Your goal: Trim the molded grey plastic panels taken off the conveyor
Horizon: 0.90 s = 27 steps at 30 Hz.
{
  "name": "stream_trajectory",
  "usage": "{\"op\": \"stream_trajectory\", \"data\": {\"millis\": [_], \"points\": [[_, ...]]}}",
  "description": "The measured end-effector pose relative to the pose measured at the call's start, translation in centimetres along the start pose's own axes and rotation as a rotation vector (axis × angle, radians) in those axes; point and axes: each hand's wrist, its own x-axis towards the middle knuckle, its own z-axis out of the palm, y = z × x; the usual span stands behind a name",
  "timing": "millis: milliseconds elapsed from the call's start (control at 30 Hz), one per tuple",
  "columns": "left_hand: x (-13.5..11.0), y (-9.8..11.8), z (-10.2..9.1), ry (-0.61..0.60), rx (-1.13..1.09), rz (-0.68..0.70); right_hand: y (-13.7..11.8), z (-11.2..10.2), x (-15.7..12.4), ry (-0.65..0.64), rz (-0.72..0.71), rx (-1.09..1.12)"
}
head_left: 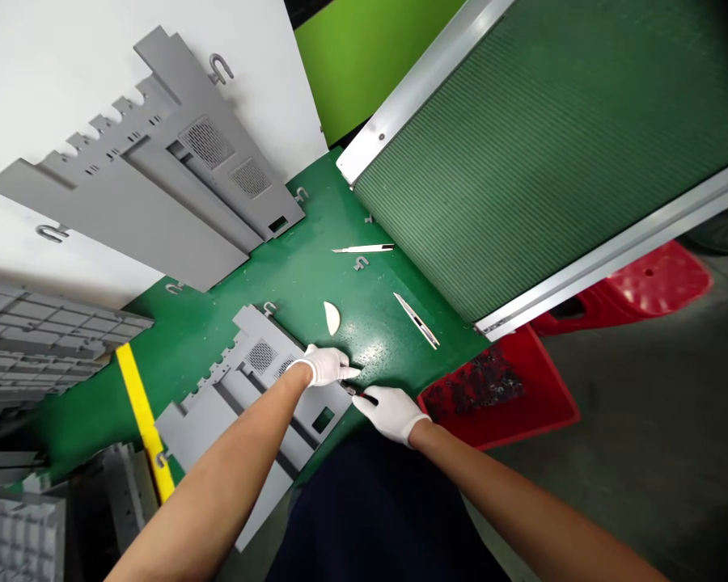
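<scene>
A grey plastic panel (264,396) with vents, slots and a notched edge lies at a slant on the green table in front of me. My left hand (328,366), in a white glove, rests on its right-hand edge with fingers stretched out. My gloved right hand (391,412) is closed around small pliers (369,397) with dark and red handles. Their metal head is at the panel's right corner, close to my left fingertips; the jaws are too small to make out. Grey hook-shaped pieces (270,308) stick out at other panel corners.
A second grey panel (182,218) leans against a white board. A craft knife (364,249), tweezers (416,321), a half-round cream piece (332,318) and a loose hook (361,263) lie on the table. A green conveyor (539,145) stands right, above a red bin (552,388).
</scene>
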Motion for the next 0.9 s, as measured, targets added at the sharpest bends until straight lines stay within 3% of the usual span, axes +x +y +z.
{"op": "stream_trajectory", "data": {"millis": [333,600,900], "points": [[0.2,0.1,-0.3,-0.027,0.008,-0.016,-0.2,-0.8,0.0,-0.049,0.004,0.0],[0.2,0.2,-0.5,-0.042,-0.017,-0.014,-0.6,-0.5,0.2,0.011,0.041,-0.142],[0.3,-0.1,0.1,-0.019,-0.008,0.0,-1.3,-0.7,0.6,-0.058,0.151,-0.193]]}}
